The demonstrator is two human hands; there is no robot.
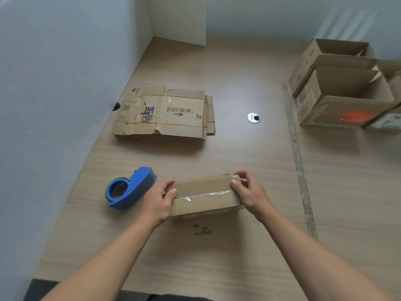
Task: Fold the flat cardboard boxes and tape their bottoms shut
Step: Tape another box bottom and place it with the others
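Ends of the small brown cardboard box (204, 195), lying left-right, are clasped by left hand (159, 200) and right hand (251, 193). Folded brown boxes (338, 109) at the right edge of the wooden table (227, 263) sit nearer that hand.

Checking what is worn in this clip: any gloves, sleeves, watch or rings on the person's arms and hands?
Nothing worn shows. The left hand and right hand are bare, with no gloves and no rings visible. The left forearm and right forearm are uncovered down to the frame's bottom edge: no sleeve, watch or bracelet in view.
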